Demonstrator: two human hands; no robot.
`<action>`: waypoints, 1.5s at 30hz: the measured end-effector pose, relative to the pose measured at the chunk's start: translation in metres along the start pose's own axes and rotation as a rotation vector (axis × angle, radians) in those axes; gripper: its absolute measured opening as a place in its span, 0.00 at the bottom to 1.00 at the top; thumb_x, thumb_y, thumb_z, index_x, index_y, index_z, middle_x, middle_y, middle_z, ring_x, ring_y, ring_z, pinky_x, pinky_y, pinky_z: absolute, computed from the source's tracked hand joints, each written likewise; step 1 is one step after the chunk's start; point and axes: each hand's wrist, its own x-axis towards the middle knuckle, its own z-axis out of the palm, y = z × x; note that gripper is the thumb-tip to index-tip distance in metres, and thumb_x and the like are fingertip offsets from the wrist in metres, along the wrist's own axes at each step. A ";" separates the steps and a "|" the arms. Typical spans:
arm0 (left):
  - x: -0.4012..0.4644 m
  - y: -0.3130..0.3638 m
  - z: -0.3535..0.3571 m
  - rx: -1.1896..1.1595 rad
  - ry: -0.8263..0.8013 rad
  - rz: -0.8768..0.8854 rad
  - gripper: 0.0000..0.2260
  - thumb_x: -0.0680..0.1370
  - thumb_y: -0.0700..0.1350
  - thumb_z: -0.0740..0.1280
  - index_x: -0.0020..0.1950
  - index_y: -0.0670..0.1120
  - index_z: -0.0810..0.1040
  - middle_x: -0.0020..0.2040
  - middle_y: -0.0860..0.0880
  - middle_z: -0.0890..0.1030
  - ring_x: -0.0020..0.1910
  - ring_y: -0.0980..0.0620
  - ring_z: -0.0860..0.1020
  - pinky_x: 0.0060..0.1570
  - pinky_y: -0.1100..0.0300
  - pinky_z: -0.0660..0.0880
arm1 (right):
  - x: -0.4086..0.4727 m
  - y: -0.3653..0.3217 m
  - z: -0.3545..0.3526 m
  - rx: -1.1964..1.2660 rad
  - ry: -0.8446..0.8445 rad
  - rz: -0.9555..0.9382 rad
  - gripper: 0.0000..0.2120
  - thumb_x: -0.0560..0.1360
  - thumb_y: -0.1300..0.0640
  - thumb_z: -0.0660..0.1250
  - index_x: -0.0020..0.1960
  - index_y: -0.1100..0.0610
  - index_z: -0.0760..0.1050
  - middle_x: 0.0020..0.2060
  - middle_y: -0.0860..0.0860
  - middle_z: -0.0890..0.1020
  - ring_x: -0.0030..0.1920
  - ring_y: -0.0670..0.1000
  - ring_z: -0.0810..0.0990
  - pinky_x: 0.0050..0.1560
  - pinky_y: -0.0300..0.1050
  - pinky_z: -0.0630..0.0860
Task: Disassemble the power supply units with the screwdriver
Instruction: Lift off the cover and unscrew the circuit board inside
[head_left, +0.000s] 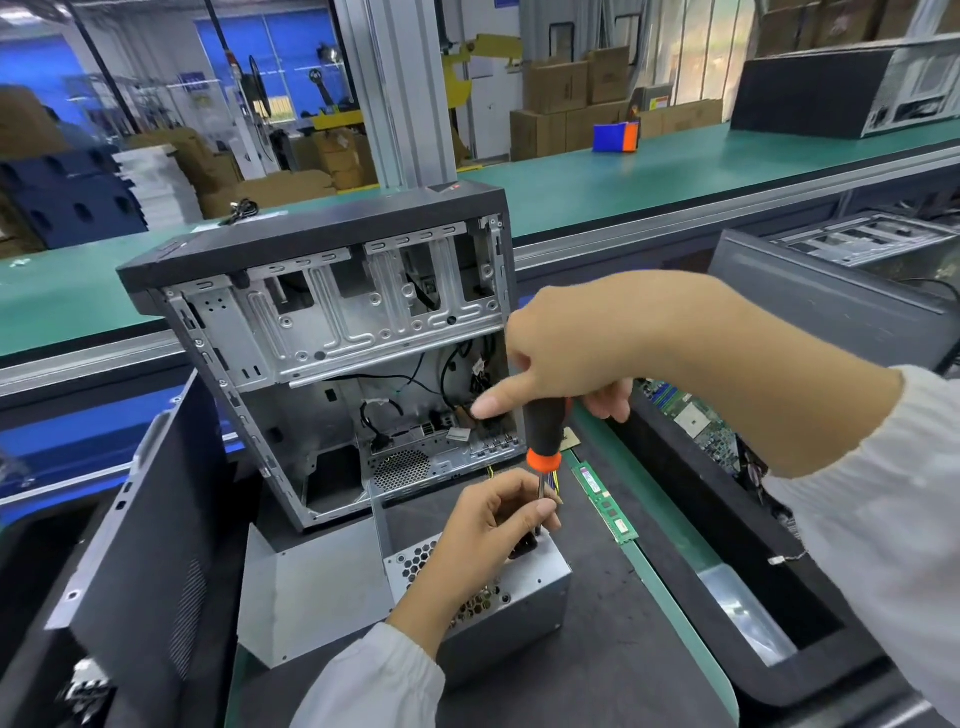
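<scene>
A grey metal power supply unit (514, 597) with a honeycomb grille sits on the dark mat in front of me. My right hand (576, 353) grips the black and orange handle of a screwdriver (545, 431), held upright with its shaft pointing down onto the unit's top. My left hand (493, 514) pinches the thin shaft near its tip, just above the unit. The tip itself is hidden behind my fingers.
An open, gutted computer case (343, 332) stands right behind the unit. A bent metal cover (311, 587) lies at its left, a dark side panel (145, 519) leans further left. A green memory stick (605, 501) lies to the right, beside a black bin (727, 561) holding circuit boards.
</scene>
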 end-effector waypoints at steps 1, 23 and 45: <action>0.000 0.000 0.000 -0.001 0.001 -0.006 0.04 0.78 0.45 0.66 0.47 0.51 0.81 0.39 0.49 0.83 0.42 0.50 0.81 0.48 0.55 0.77 | 0.002 0.000 0.001 -0.040 0.026 -0.039 0.24 0.76 0.36 0.61 0.45 0.59 0.74 0.21 0.48 0.79 0.24 0.50 0.80 0.28 0.36 0.75; 0.000 0.002 0.002 -0.015 0.009 -0.048 0.08 0.81 0.41 0.64 0.47 0.45 0.83 0.36 0.49 0.82 0.40 0.54 0.80 0.46 0.63 0.74 | -0.010 -0.009 0.002 0.031 0.080 -0.111 0.27 0.68 0.29 0.64 0.45 0.53 0.71 0.30 0.51 0.81 0.22 0.49 0.81 0.29 0.40 0.77; 0.008 0.031 -0.001 -0.207 0.036 0.058 0.06 0.78 0.40 0.68 0.48 0.38 0.81 0.38 0.47 0.83 0.42 0.52 0.82 0.49 0.62 0.75 | -0.013 -0.025 -0.002 -0.196 0.131 0.050 0.31 0.76 0.32 0.51 0.34 0.60 0.65 0.07 0.49 0.62 0.13 0.48 0.69 0.25 0.41 0.64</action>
